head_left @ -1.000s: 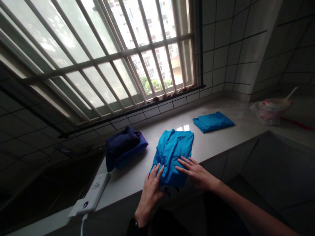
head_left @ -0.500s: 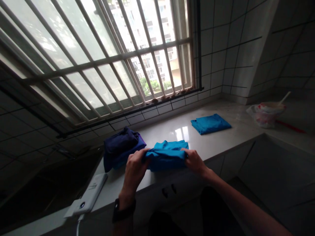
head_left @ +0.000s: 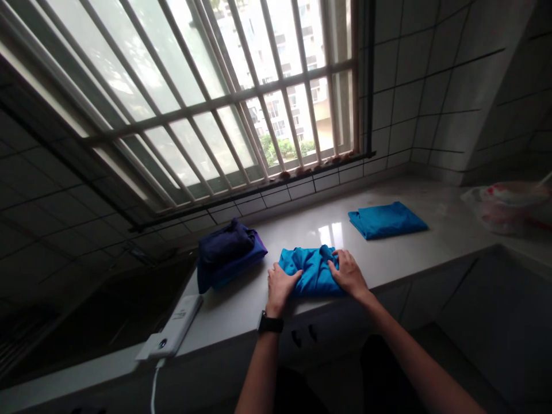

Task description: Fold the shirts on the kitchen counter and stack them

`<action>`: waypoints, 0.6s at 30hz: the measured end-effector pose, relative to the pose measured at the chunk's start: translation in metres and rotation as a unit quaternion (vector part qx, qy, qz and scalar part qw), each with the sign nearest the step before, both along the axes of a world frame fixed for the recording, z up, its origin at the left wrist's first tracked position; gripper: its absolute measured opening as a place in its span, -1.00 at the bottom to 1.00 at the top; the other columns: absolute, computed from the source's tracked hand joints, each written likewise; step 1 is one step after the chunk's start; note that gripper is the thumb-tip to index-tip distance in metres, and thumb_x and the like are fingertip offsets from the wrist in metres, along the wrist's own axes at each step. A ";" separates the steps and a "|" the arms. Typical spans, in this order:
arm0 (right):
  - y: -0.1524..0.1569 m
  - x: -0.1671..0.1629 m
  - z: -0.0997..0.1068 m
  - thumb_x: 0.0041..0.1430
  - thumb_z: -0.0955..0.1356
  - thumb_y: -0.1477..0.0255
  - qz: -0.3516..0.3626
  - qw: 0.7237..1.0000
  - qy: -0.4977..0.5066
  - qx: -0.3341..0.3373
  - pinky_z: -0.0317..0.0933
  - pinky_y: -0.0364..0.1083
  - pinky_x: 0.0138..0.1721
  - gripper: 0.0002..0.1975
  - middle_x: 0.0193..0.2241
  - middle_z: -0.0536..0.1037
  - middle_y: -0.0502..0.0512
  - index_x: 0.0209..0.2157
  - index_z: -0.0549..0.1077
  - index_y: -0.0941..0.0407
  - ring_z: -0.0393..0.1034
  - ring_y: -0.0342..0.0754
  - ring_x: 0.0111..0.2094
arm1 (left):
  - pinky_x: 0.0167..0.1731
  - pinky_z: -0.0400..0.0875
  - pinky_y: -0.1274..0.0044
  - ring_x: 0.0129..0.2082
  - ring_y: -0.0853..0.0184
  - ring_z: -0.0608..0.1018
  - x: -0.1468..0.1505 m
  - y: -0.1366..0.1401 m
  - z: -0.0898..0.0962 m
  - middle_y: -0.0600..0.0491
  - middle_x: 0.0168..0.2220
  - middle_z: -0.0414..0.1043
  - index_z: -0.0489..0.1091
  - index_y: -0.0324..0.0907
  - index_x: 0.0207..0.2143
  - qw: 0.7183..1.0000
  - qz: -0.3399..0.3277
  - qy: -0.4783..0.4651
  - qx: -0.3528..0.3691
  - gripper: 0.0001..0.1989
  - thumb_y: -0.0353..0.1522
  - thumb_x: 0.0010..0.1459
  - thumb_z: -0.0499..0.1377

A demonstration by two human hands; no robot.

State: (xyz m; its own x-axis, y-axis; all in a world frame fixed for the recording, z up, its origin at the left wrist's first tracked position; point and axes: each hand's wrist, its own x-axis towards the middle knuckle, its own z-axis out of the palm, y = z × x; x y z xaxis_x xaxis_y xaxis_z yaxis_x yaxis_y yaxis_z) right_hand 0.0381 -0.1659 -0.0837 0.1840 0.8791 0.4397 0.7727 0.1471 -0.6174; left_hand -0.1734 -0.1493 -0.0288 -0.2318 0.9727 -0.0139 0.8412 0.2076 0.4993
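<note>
A bright blue folded cloth (head_left: 314,275), wrinkled on top, lies at the counter's front edge between my two hands. My left hand (head_left: 281,288) holds its left side, the thumb on top and the fingers along the far left edge. At the right end, my right hand (head_left: 349,273) grips the cloth with thumb and fingers bent over it. A black band is on my left wrist. Left of the hands sits a stack of dark blue and purple folded cloths (head_left: 230,253). Farther right, a second bright blue folded cloth (head_left: 387,221) lies flat.
A white power strip (head_left: 183,322) with a plug and cable lies on the pale counter (head_left: 241,310), beside a dark sink (head_left: 99,322). A bowl in a plastic bag (head_left: 509,207) stands at the right. Behind the counter is a barred window (head_left: 259,86).
The blue cloth, held raised and stretched before, now rests lower on the counter and is more crumpled. Both hands have shifted their hold onto its sides. The view has turned slightly left.
</note>
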 end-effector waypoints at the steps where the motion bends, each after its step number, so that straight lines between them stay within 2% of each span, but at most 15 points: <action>1: 0.001 0.001 -0.001 0.25 0.26 0.39 0.000 1.000 0.007 0.001 0.28 0.03 -0.06 -0.80 -0.19 0.47 0.24 -0.12 0.39 0.14 0.40 0.12 -0.14 | 0.06 0.36 0.35 0.11 -0.01 0.50 0.000 0.003 0.000 -0.26 0.05 0.50 0.34 -0.22 0.09 0.999 -0.028 -0.027 0.008 -0.33 -0.11 -0.03 0.36; 4: 0.004 0.003 -0.004 0.23 0.26 0.39 0.000 1.000 0.028 -0.002 0.28 0.01 -0.09 -0.81 -0.23 0.46 0.21 -0.14 0.37 0.14 0.40 0.10 -0.17 | 0.02 0.41 0.38 -0.02 0.09 0.59 -0.002 0.015 0.005 -0.11 -0.11 0.61 0.49 -0.16 -0.12 0.983 -0.119 -0.136 0.038 -0.65 -0.32 -0.01 0.35; 6: 0.005 0.005 -0.006 0.22 0.25 0.38 0.003 0.999 0.038 -0.006 0.27 0.01 -0.12 -0.80 -0.26 0.45 0.20 -0.15 0.36 0.14 0.39 0.09 -0.20 | 0.01 0.44 0.38 -0.07 0.11 0.62 -0.007 0.024 0.017 -0.08 -0.14 0.63 0.53 -0.17 -0.19 0.961 -0.167 -0.213 0.064 -0.72 -0.36 -0.02 0.34; 8: 0.005 0.006 -0.008 0.21 0.24 0.37 0.007 0.999 0.043 -0.008 0.27 0.01 -0.14 -0.79 -0.28 0.44 0.18 -0.15 0.36 0.14 0.39 0.08 -0.23 | -0.03 0.49 0.37 -0.11 0.13 0.63 -0.014 0.035 0.041 -0.08 -0.13 0.63 0.53 -0.19 -0.15 0.939 -0.193 -0.272 0.089 -0.68 -0.32 -0.01 0.34; 10: 0.005 0.006 -0.009 0.20 0.24 0.37 0.008 0.999 0.047 -0.007 0.27 0.01 -0.17 -0.78 -0.30 0.44 0.16 -0.14 0.35 0.13 0.39 0.08 -0.26 | -0.08 0.53 0.36 -0.16 0.13 0.64 -0.026 0.050 0.076 -0.07 -0.14 0.63 0.52 -0.22 -0.12 0.919 -0.198 -0.316 0.127 -0.62 -0.27 -0.01 0.34; 12: 0.005 0.006 -0.010 0.19 0.23 0.36 0.007 0.999 0.052 -0.002 0.26 0.01 -0.19 -0.78 -0.32 0.43 0.15 -0.15 0.35 0.13 0.39 0.07 -0.27 | -0.11 0.55 0.34 -0.20 0.14 0.65 -0.045 0.067 0.117 -0.07 -0.17 0.63 0.51 -0.25 -0.12 0.894 -0.178 -0.359 0.202 -0.57 -0.25 -0.05 0.38; 15: 0.006 0.007 -0.012 0.19 0.23 0.36 0.008 0.998 0.058 0.012 0.26 0.00 -0.19 -0.79 -0.34 0.43 0.13 -0.16 0.34 0.11 0.38 0.06 -0.30 | -0.12 0.58 0.34 -0.21 0.19 0.64 -0.091 0.098 0.174 -0.08 -0.14 0.61 0.47 -0.26 -0.06 0.865 -0.113 -0.362 0.328 -0.51 -0.25 -0.05 0.38; 17: 0.006 0.006 -0.014 0.19 0.22 0.35 0.010 0.998 0.060 0.022 0.26 0.00 -0.20 -0.80 -0.35 0.43 0.12 -0.17 0.33 0.10 0.38 0.05 -0.31 | -0.08 0.57 0.34 -0.16 0.21 0.63 -0.129 0.114 0.196 -0.08 -0.09 0.60 0.45 -0.25 -0.01 0.851 -0.059 -0.348 0.390 -0.50 -0.27 -0.01 0.34; 18: 0.007 0.006 -0.014 0.19 0.22 0.35 0.011 0.998 0.061 0.025 0.26 0.00 -0.21 -0.80 -0.35 0.43 0.12 -0.18 0.33 0.10 0.38 0.05 -0.31 | -0.06 0.56 0.33 -0.13 0.20 0.63 -0.148 0.120 0.199 -0.08 -0.08 0.60 0.44 -0.24 0.00 0.857 -0.029 -0.328 0.396 -0.51 -0.27 0.00 0.33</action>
State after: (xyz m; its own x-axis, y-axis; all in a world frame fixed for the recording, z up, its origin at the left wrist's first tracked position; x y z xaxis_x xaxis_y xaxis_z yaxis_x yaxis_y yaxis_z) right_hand 0.0442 -0.1594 -0.0977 0.2200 0.8614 0.4579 0.6886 0.1953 -0.6984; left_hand -0.3210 -0.0295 0.1700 -0.3781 0.7464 0.5476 0.3235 -0.4476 0.8336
